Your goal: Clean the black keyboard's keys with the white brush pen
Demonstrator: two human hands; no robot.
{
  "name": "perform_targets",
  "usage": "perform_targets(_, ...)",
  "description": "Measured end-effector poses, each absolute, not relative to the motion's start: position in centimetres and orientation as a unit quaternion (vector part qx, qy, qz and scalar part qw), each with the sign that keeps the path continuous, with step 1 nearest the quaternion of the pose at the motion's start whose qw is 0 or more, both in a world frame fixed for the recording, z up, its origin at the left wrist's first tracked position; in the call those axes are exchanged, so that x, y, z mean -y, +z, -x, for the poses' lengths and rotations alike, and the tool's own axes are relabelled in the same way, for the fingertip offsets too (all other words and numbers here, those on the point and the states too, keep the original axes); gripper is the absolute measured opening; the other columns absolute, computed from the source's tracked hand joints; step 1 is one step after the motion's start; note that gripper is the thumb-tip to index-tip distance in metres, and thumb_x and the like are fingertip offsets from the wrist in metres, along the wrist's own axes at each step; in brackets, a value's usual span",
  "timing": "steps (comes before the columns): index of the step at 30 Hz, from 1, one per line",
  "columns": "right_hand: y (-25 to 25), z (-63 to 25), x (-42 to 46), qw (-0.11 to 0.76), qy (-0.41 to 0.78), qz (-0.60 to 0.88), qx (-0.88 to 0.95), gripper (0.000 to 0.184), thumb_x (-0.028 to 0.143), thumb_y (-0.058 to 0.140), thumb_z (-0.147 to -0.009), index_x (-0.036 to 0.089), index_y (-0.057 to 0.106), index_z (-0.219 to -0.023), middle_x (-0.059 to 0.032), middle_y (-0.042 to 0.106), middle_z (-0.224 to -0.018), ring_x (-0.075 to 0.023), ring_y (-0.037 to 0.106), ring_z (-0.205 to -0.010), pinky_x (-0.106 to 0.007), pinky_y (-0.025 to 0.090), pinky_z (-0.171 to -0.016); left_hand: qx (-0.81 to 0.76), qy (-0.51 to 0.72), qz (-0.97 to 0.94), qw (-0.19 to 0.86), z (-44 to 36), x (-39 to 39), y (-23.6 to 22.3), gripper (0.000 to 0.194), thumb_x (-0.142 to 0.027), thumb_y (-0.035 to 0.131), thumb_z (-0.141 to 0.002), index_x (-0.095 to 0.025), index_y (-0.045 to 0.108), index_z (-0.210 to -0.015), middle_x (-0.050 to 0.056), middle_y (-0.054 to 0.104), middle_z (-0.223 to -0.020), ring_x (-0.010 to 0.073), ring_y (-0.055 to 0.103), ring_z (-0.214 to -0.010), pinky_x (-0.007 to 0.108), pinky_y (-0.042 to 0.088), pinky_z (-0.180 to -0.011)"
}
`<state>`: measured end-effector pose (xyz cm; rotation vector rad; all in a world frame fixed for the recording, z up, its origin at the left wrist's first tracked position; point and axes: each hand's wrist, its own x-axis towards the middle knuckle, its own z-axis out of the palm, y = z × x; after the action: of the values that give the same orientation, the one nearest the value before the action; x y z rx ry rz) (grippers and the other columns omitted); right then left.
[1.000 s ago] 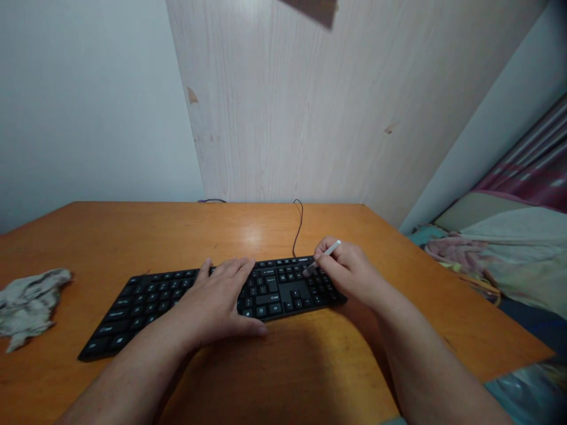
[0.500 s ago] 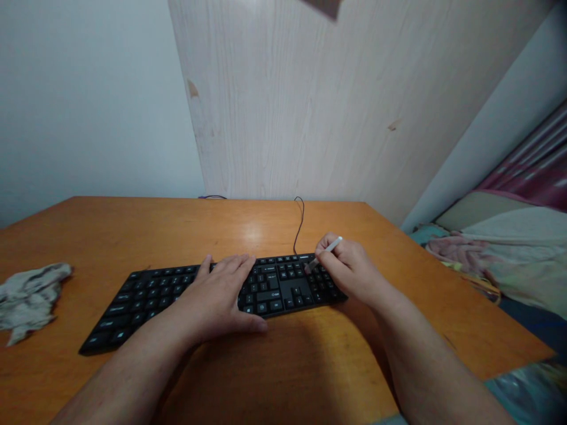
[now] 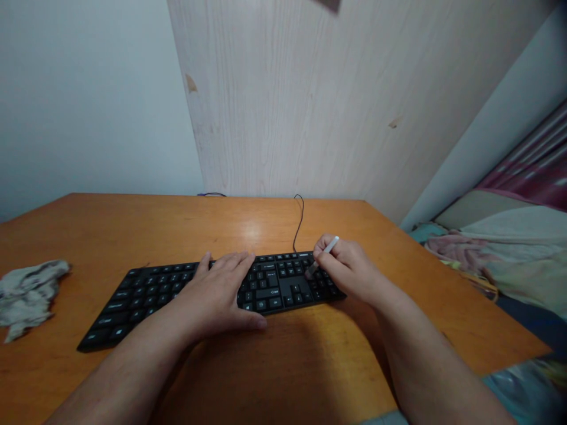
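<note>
While your left hand [image 3: 217, 295] lies spread across the black keyboard [image 3: 268, 293], fingers loose, gripping nothing, thumb along the near edge, your right hand [image 3: 348, 262] pinches a white-handled brush [image 3: 331, 244] over its right end. Keyboard is flat on the counter [image 3: 155, 227], partly under your left hand, showing on both sides, and runs rightward to just under your right. Brush slants down-left from your fingers, tip by the number pad; exact contact too small to tell. Thin cord [image 3: 301, 221] behind keyboard; crumpled cloth [image 3: 31, 295] far left, well apart.
</note>
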<state>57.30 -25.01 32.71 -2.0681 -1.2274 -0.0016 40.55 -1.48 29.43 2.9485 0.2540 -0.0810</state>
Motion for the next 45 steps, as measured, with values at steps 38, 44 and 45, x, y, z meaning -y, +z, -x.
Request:
perform_targets(38,32.1,-58.1,24.6,0.317,-0.039,0.84,0.439,0.017,0.027,0.051,-0.096,0.022,0.061,-0.084,-0.002,0.066,-0.076,-0.0179,0.059,-0.071,-0.03,0.038,-0.067,-0.086,-0.012,-0.991,0.102,-40.5,1.4,29.3,0.132,-0.087,0.067,-0.058,-0.015,0.029,-0.163,0.02,0.033,-0.165,0.0462,0.027,-0.151,0.067,0.004,-0.122)
perform_targets(44,32.7,-58.1,25.2,0.294,-0.02,0.831,0.472,0.023,0.026,0.046,-0.097,0.021,0.055,-0.075,-0.0004,0.06,-0.07,-0.0161,0.055,-0.066,-0.029,0.036,-0.064,-0.086,-0.016,-0.991,0.097,-40.5,1.4,29.3,0.133,-0.087,0.067,-0.058,-0.015,0.028,-0.163,0.02,0.031,-0.165,0.0453,0.026,-0.152,0.067,0.003,-0.123)
perform_targets(45,32.8,-58.0,25.3,0.29,-0.015,0.829,0.478,0.024,0.026,0.046,-0.097,0.021,0.054,-0.075,-0.0007,0.06,-0.07,-0.0159,0.055,-0.066,-0.029,0.037,-0.064,-0.086,-0.017,-0.992,0.096,-40.5,1.4,29.3,0.133,-0.088,0.067,-0.059,-0.015,0.027,-0.163,0.02,0.031,-0.166,0.0447,0.026,-0.152,0.066,0.002,-0.123)
